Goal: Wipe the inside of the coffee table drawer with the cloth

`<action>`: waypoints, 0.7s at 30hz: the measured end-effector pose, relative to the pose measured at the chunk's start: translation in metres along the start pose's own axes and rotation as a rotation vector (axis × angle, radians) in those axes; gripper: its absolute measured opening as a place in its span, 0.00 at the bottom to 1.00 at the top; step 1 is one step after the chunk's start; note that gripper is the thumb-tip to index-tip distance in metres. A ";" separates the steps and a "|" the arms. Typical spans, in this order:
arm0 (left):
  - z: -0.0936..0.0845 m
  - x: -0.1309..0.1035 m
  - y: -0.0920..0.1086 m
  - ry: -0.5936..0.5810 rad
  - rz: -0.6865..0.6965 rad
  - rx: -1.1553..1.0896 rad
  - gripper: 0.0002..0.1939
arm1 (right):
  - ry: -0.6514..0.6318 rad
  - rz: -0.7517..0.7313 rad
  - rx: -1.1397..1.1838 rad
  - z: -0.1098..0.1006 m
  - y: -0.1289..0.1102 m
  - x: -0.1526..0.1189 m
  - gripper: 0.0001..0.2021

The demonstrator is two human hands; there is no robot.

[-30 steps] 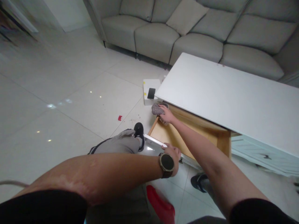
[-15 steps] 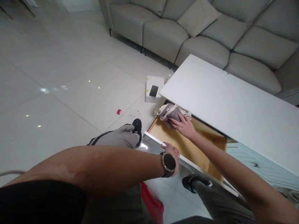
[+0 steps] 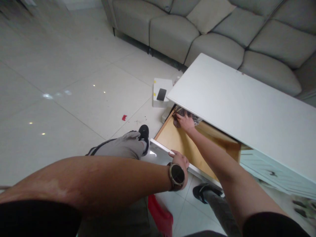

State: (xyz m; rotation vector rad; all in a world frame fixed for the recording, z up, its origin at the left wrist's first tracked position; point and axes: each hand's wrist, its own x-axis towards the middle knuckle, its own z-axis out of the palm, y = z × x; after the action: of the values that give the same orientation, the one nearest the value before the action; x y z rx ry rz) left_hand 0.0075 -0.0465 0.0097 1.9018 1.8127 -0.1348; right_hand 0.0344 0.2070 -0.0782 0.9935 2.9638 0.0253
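My left hand (image 3: 180, 160), with a watch (image 3: 177, 173) on its wrist, is closed over the top edge of the drawer's white front panel (image 3: 161, 146). The wooden drawer (image 3: 181, 136) is pulled out from beneath the white tabletop. At the drawer's far left corner, my right hand (image 3: 187, 121) grips a patterned grey-brown cloth bundle (image 3: 197, 119). Its fingers lie over the top of the cloth. Part of the bundle is hidden by the hand and by the overhanging tabletop.
The white coffee table (image 3: 237, 102) stands before a grey sofa (image 3: 172, 29). Beside its left corner are a white box (image 3: 158, 102) and a dark phone-like rectangle (image 3: 161, 94) on its top. A red scrap (image 3: 124, 117) lies on the floor; a red object (image 3: 161, 215) is below me.
My right hand has moved the cloth bundle deeper and lower into the drawer's far corner, partly beneath the tabletop. My left hand keeps its hold on the drawer front.
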 end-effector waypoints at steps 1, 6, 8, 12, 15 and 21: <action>-0.001 0.001 0.001 -0.012 0.000 0.014 0.28 | -0.011 0.005 0.026 -0.001 0.001 0.001 0.26; -0.010 0.004 0.009 -0.094 0.060 0.170 0.25 | -0.089 0.052 -0.029 -0.004 0.022 -0.034 0.26; -0.012 0.003 0.013 -0.081 0.056 0.236 0.25 | -0.153 0.081 -0.138 -0.006 0.040 -0.069 0.26; -0.011 0.002 0.016 -0.069 0.023 0.236 0.25 | -0.304 0.168 -0.341 -0.013 0.089 -0.157 0.28; -0.009 0.004 0.016 -0.037 -0.007 0.140 0.24 | -0.380 0.240 -0.414 -0.017 0.122 -0.217 0.28; -0.007 0.003 0.015 0.003 0.016 0.158 0.25 | -0.390 0.275 -0.456 -0.019 0.139 -0.250 0.29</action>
State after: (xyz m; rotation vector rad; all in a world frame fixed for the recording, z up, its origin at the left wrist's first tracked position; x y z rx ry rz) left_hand 0.0204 -0.0404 0.0194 2.0243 1.8363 -0.2767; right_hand 0.3175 0.1670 -0.0541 1.1613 2.3059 0.4343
